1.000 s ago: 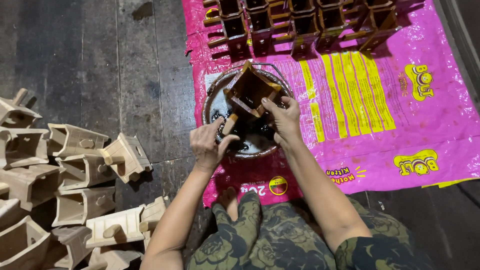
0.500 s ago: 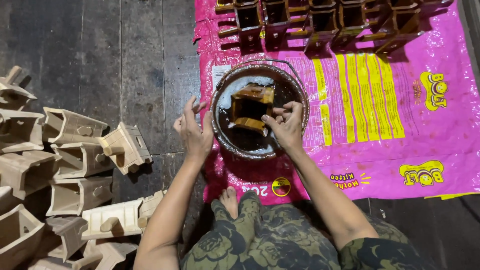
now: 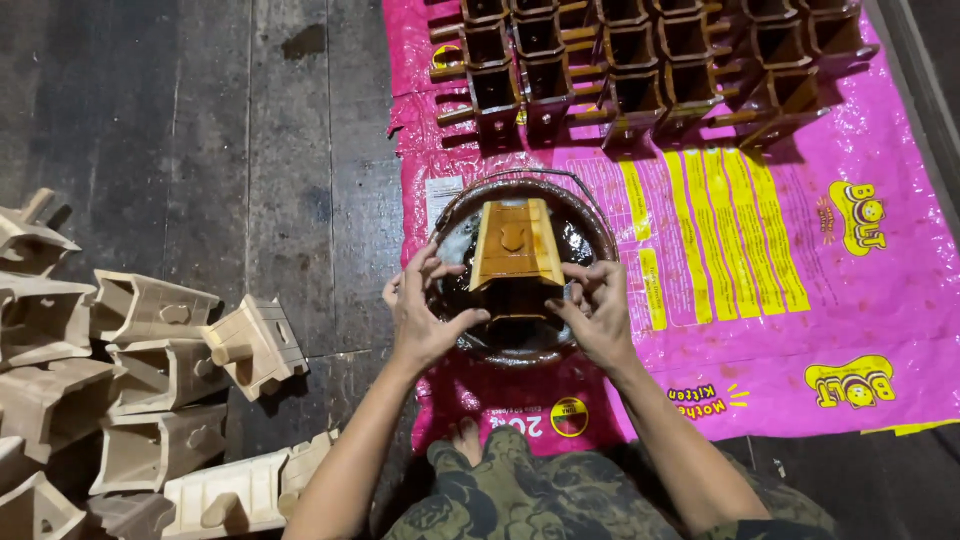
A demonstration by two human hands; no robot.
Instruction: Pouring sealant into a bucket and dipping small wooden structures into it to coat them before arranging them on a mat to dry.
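A tapered wooden box piece (image 3: 515,250), wet and amber-brown with stain, lies in a round bowl (image 3: 590,218) of dark liquid on a pink plastic sack (image 3: 760,300). My left hand (image 3: 425,315) grips the piece's near left edge, thumb reaching under it. My right hand (image 3: 600,315) holds its near right edge. Both hands rest over the bowl's near rim, fingers stained dark.
Rows of dark stained box pieces (image 3: 640,60) stand along the far edge of the sack. A heap of pale unstained wooden pieces (image 3: 140,380) lies on the dark plank floor (image 3: 200,150) at the left. My knees in patterned trousers (image 3: 520,495) are below.
The piece was held up above the bowl, then dipped into the liquid; now it lies turned flat side up, wet, with both hands gripping its near end.
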